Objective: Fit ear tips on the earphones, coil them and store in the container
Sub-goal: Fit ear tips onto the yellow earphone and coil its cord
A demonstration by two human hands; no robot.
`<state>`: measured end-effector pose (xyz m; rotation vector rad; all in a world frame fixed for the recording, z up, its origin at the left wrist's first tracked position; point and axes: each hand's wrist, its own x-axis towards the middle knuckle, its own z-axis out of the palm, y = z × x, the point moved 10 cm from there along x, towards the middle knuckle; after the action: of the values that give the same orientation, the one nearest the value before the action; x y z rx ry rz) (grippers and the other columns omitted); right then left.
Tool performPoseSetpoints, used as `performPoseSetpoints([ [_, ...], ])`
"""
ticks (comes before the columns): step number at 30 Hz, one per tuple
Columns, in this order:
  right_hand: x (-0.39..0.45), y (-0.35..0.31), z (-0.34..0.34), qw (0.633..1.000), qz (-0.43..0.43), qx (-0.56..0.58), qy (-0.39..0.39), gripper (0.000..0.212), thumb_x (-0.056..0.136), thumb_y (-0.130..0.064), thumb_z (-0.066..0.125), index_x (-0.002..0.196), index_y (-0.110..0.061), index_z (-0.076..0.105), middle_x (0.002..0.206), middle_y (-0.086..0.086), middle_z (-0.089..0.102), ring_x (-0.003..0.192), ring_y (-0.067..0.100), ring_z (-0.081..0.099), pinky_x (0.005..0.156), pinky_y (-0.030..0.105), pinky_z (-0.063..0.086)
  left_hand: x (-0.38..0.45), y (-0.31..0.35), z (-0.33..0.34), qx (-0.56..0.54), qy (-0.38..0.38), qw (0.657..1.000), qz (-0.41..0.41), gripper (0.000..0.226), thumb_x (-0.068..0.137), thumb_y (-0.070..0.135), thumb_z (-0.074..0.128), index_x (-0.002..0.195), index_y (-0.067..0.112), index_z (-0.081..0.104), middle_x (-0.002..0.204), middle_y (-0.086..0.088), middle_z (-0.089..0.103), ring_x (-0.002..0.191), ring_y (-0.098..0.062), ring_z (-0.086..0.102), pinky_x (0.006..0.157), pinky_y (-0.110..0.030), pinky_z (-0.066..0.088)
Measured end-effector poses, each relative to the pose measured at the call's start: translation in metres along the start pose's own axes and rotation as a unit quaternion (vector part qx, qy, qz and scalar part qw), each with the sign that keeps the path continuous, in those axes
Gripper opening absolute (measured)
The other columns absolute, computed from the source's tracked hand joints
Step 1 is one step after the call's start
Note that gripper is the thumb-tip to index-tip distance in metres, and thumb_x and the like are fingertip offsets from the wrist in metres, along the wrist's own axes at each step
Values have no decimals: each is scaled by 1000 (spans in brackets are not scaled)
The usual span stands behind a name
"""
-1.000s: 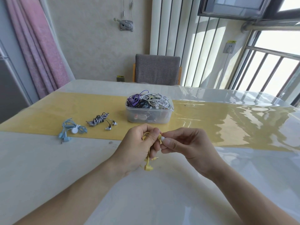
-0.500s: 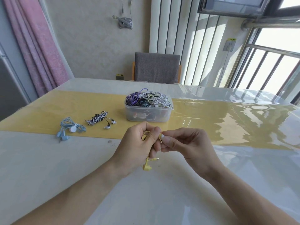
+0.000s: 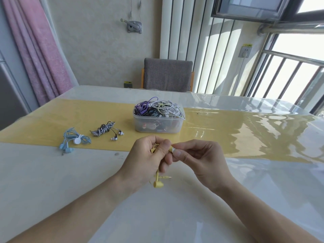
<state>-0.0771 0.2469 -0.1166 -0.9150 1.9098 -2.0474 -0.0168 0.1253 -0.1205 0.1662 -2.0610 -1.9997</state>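
Note:
My left hand point(image 3: 147, 160) grips a pair of yellow earphones point(image 3: 158, 182) above the table; one earbud and the plug dangle below the fist. My right hand point(image 3: 198, 158) pinches a small white ear tip point(image 3: 173, 149) against the other yellow earbud held at my left fingertips. Behind my hands, a clear plastic container point(image 3: 157, 126) on the yellow runner holds several coiled earphones. Left of it lie a coiled black-and-white pair point(image 3: 105, 130) and a coiled light blue pair point(image 3: 73, 140).
The table point(image 3: 52, 181) is white and glossy, crossed by a yellow runner point(image 3: 245, 134). A grey chair point(image 3: 167, 74) stands at the far side. A pink curtain point(image 3: 35, 46) hangs at the left, window bars at the right.
Both hands stay together at the earbud with only slight finger shifts. The dangling earbud and plug have swung a little.

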Motion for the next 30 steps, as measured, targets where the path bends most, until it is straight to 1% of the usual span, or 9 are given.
performPoseSetpoints([
  [6,3,-2,1,998,-32,0,-48,15,75,-16,79,89,-9,79,82,13,77,77,24,73,79,35,59,-1,-14,9,-72,-50,993,-85,26,101,19,48,79,8,55,59,-4,54,41,-12,39,40,-20,31],
  [9,4,-2,1,997,-47,-7,-60,13,77,-12,78,88,-5,77,83,9,77,78,20,73,77,29,56,-2,-17,13,-85,-68,988,-106,27,101,19,48,78,7,54,59,-3,52,40,-10,37,39,-19,29],
  [13,6,-3,1,994,-59,-16,-87,15,78,-10,77,89,0,77,83,6,75,79,19,72,78,28,55,-4,-20,19,-105,-93,982,-129,23,101,19,47,84,4,53,58,-2,49,39,-8,36,38,-19,27],
  [17,5,3,2,991,-19,-1,-132,14,76,-17,80,88,-10,80,82,8,74,79,22,67,79,33,54,-6,-23,23,-102,-116,977,-145,22,99,19,49,93,0,54,59,-3,49,39,-8,35,37,-19,27],
  [20,4,9,5,986,15,17,-166,14,76,-18,81,88,-11,80,80,14,71,78,26,64,79,38,52,-8,-24,25,-85,-124,978,-144,22,98,20,50,87,2,54,58,-4,51,40,-9,36,38,-18,28],
  [23,4,11,5,986,28,35,-161,12,77,-17,80,88,-10,80,76,19,69,73,26,62,75,36,52,-5,-19,21,-56,-98,988,-110,22,99,19,51,84,3,54,58,-4,53,40,-11,39,38,-19,30],
  [25,5,9,5,990,22,34,-132,10,77,-15,81,85,-9,79,74,21,69,68,27,61,68,34,53,-3,-15,15,-38,-62,994,-83,22,100,17,50,84,3,54,57,-4,54,40,-11,41,39,-20,32],
  [27,6,4,3,996,0,17,-92,6,77,-12,80,81,-9,77,73,19,71,64,25,62,61,31,53,-2,-14,8,-24,-18,998,-62,22,101,16,49,85,3,55,56,-3,56,40,-12,42,40,-20,34],
  [30,4,-6,2,996,-49,-36,-58,8,80,-13,80,80,-9,74,72,9,72,62,23,65,62,31,54,-2,-13,1,-14,32,998,-42,20,101,16,50,88,2,57,56,-1,58,42,-13,44,41,-20,37],
])
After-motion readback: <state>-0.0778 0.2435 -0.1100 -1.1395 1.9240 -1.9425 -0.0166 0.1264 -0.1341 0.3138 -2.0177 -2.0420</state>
